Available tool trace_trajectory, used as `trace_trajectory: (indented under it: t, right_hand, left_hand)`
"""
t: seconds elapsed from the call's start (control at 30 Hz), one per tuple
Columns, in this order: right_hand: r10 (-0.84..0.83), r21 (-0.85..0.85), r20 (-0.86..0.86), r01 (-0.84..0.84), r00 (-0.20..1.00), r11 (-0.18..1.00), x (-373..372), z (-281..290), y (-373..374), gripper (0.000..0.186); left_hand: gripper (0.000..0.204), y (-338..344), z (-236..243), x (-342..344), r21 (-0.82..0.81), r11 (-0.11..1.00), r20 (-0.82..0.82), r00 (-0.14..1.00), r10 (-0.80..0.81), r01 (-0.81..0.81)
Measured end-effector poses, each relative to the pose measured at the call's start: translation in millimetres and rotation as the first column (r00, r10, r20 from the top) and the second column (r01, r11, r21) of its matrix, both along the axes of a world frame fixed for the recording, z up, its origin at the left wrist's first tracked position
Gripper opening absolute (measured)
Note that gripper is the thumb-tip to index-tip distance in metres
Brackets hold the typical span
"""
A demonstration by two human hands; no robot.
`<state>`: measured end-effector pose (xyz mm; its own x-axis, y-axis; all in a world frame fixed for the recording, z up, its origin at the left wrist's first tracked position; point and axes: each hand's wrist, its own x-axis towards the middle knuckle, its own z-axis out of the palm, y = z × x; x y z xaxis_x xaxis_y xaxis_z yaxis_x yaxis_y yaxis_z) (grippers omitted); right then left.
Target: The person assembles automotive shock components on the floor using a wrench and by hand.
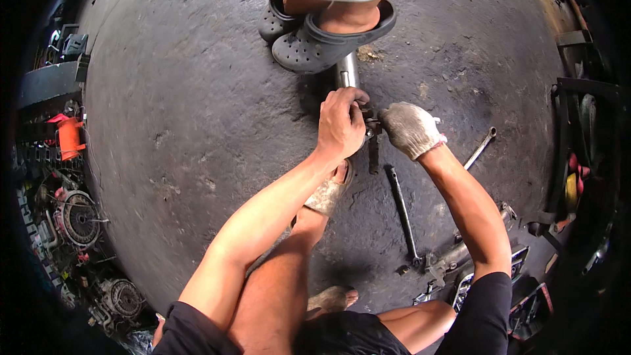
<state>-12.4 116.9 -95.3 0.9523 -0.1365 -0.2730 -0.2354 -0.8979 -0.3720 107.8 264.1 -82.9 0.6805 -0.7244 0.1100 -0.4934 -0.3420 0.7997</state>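
A shiny metal cylinder point(347, 71) lies on the floor, its far part hidden by the dark clog point(309, 46) of a person standing in front of me. My left hand point(342, 123), bare, curls its fingers over the cylinder's near end, where a dark metal fitting point(372, 128) shows. Just right of that fitting, my right hand point(411, 130) is closed in a whitish, soiled work glove. Whatever it grips is hidden by the glove. A flat dark strip point(373, 156) lies below the fitting, near my sandalled foot point(328, 194).
A long dark wrench point(403, 213) and a shiny wrench point(482, 146) lie to the right. Metal parts point(453, 258) and an open tool case point(519, 260) are near my right knee. Engine parts point(80, 218) and an orange container point(70, 138) line the left side.
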Motion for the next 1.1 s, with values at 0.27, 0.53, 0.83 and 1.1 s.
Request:
trace_trajectory:
  t: [0.27,0.53,0.83,1.1]
  right_hand:
    - [0.007,-0.1,-0.181,-0.025,0.983,0.995,11.2,5.6,0.6,0.018]
    - [-0.206,-0.028,0.104,0.21,0.973,0.977,-28.8,-31.5,34.0,0.012]
    - [0.092,-0.15,-0.045,-0.097,0.995,0.984,-9.0,-19.5,-4.3,0.019]
    - [0.065,-0.061,-0.073,-0.069,0.995,0.996,-14.6,-19.1,-15.2,0.022]
  left_hand:
    - [0.016,-1.4,-1.9,-2.2,-0.027,1.0,0.0,1.0,0.005,-0.005]
    - [0.014,-0.3,-1.9,-2.5,-0.054,0.998,0.019,0.999,0.034,-0.033]
    - [0.015,1.2,-2.3,-3.8,-0.004,1.0,0.052,0.999,-0.007,0.007]
    - [0.017,-1.7,-5.0,-5.2,0.002,0.999,0.095,0.995,-0.036,0.036]
